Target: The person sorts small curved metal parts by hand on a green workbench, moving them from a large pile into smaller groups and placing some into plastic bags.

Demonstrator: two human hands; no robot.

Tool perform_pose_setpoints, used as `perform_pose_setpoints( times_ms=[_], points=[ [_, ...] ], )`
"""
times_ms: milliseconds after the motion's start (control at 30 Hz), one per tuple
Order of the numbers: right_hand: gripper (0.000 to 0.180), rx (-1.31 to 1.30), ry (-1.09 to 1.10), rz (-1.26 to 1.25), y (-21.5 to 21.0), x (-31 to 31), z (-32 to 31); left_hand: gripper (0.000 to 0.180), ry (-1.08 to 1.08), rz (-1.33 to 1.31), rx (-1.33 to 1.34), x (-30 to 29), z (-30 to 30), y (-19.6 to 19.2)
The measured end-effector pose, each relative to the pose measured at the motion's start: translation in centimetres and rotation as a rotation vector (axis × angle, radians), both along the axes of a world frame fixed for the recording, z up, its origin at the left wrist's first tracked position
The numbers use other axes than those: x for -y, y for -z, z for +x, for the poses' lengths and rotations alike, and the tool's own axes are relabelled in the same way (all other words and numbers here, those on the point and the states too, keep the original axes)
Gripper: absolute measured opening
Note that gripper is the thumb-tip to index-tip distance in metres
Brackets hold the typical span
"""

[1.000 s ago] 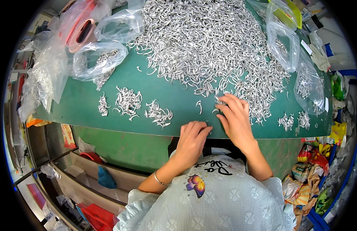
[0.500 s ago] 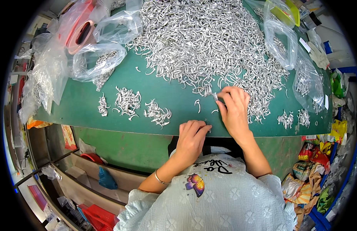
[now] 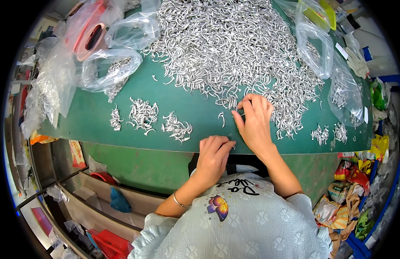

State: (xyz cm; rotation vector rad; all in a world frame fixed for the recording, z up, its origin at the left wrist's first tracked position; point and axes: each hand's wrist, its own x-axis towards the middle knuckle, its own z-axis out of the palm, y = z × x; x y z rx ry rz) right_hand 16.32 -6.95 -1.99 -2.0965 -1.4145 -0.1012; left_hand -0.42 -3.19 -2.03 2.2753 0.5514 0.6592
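Note:
A large heap of small curved silver metal pieces [image 3: 226, 47] covers the far middle of the green table [image 3: 200, 121]. At the heap's near edge is my right hand [image 3: 256, 123], fingers bent and the thumb apart from the index finger. Its fingertips touch or hover just over the closest pieces; I cannot tell which. My left hand [image 3: 212, 157] rests at the table's front edge with fingers curled together. Something tiny shows by its fingertips, too small to name. A single curved piece [image 3: 222, 119] lies between the hands and the heap.
Small piles of pieces [image 3: 143, 114] lie on the left, with others [image 3: 320, 134] on the right. Clear plastic bags [image 3: 109, 71] stand at the back left, near a pink basket [image 3: 84, 39]. Another bag [image 3: 314, 49] is at the right. Below left is a shelf [image 3: 135, 207].
My right hand has shifted slightly left and away from me along the heap's edge. The silver piece at its fingertips no longer shows clearly. My left hand has barely moved.

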Motion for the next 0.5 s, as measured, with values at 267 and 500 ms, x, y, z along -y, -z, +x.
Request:
perform_pose_setpoints(
  times_ms=[267, 500],
  points=[
    [0.018, -0.040, 0.087, 0.114, -1.4, 1.5, 1.6, 0.029, -0.020, -0.012, 0.000, 0.0, -0.2, 0.1],
    [0.017, -0.142, -0.104, 0.034, -1.4, 1.6, 0.9, 0.029, -0.010, -0.014, -0.001, -0.2, -0.2, -0.2]
  ],
)
